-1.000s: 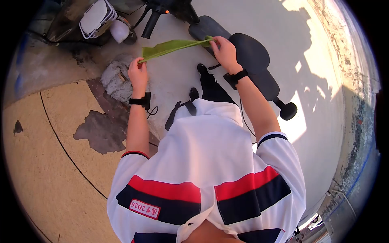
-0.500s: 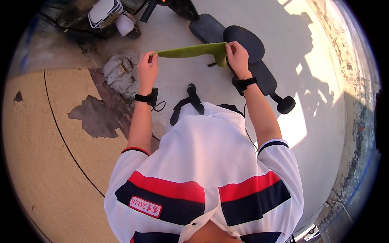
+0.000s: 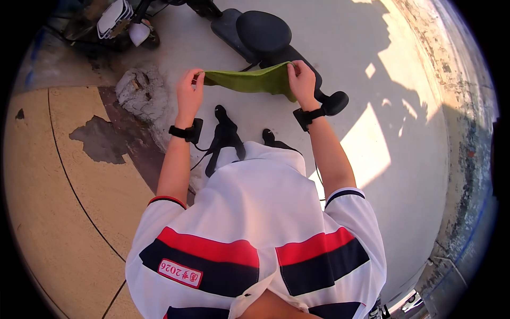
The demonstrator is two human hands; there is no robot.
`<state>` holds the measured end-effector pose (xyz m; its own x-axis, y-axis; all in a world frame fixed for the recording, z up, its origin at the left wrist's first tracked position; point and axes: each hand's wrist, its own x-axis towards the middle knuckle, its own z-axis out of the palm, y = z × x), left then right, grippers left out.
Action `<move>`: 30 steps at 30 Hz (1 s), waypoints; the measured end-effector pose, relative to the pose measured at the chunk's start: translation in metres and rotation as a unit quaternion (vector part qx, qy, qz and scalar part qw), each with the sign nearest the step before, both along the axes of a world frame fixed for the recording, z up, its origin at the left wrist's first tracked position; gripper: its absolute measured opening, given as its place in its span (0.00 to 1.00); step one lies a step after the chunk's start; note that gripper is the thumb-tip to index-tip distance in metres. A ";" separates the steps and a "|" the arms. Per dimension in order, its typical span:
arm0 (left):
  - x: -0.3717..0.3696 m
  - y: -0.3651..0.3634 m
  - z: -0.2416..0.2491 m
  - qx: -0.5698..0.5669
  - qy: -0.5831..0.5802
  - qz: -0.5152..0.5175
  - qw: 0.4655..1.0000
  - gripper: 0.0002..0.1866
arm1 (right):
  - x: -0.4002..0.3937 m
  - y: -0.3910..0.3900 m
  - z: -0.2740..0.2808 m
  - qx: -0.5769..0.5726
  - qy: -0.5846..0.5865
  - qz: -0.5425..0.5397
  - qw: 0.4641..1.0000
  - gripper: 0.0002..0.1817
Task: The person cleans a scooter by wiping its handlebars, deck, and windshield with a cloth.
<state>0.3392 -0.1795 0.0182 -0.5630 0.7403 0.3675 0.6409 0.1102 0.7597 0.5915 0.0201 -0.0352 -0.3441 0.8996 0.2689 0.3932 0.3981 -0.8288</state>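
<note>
A green cloth point(image 3: 247, 81) is stretched between my two hands, its middle sagging a little. My left hand point(image 3: 189, 87) pinches the cloth's left end between thumb and fingers. At the other end, my right hand point(image 3: 303, 82) grips the right corner, where a fold hangs below the fingers. Both wrists carry black strapped devices with cables. Just beyond the cloth stands a dark scooter, its black seat point(image 3: 264, 32) behind the cloth's upper edge.
A second vehicle with a white rack point(image 3: 113, 18) stands at upper left. A rough grey lump point(image 3: 141, 94) lies on the ground left of my hands. A stained wall point(image 3: 459, 159) runs along the right. My feet in dark shoes show below the cloth.
The scooter and ground have shifted left and up in view as I moved. The cloth hangs lower and shows more of its face; both hands keep hold of its ends.
</note>
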 end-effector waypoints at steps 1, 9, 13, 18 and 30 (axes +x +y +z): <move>0.011 -0.001 0.001 -0.009 -0.004 -0.005 1.000 0.06 | 0.012 -0.002 0.000 0.000 0.007 -0.009 1.000 0.08; 0.045 0.002 -0.008 -0.035 -0.006 -0.095 0.995 0.08 | 0.078 -0.017 -0.019 -0.003 -0.064 -0.031 0.997 0.08; 0.048 0.013 -0.025 -0.072 -0.035 -0.114 0.990 0.08 | 0.106 -0.037 -0.025 -0.049 -0.100 -0.076 0.991 0.08; 0.060 0.024 -0.052 -0.084 -0.081 -0.151 0.982 0.08 | 0.143 -0.048 -0.032 -0.066 -0.155 -0.085 0.982 0.08; 0.102 0.047 -0.079 -0.242 -0.119 -0.356 0.895 0.10 | 0.207 -0.022 -0.042 -0.117 -0.221 -0.152 0.956 0.13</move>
